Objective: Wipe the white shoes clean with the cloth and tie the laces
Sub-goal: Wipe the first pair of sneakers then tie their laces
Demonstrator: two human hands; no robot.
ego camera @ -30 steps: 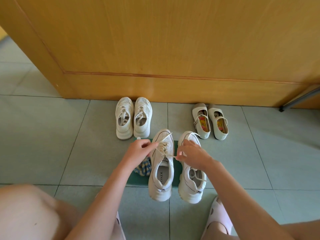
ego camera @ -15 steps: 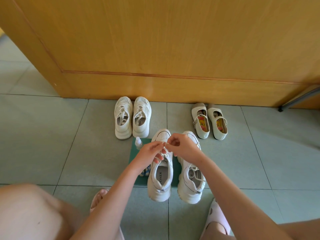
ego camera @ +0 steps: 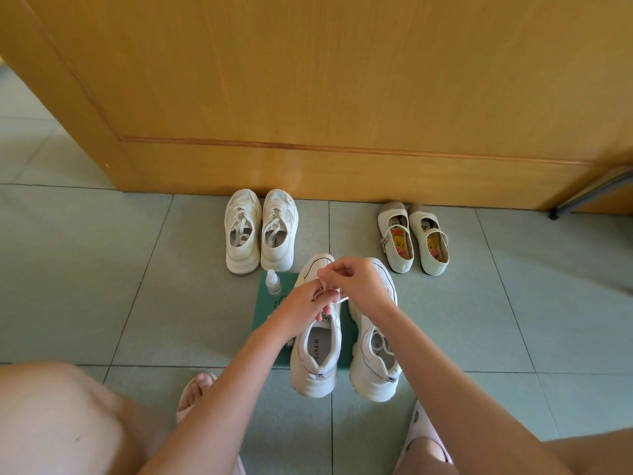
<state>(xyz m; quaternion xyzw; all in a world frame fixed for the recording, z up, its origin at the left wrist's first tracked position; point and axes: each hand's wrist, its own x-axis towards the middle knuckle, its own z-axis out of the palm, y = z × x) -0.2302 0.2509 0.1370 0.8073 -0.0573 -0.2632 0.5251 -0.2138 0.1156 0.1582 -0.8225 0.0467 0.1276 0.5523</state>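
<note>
Currently: left hand (ego camera: 305, 303) and right hand (ego camera: 356, 286) meet, fingers curled, each pinching the laces (ego camera: 342, 299) above the tongue of one white shoe (ego camera: 317, 366). It stands on a green mat (ego camera: 270, 311), its twin shoe (ego camera: 375, 368) just beside it; small bottle (ego camera: 273, 282) upright at mat's far-left corner.

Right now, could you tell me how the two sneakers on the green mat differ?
The left sneaker has its laces pinched by the left hand and right hand; the right sneaker has laces lying loose in its opening. The left sneaker's insole is uncovered; the right sneaker's is partly under lace. Both are white, toes toward the door.
</note>
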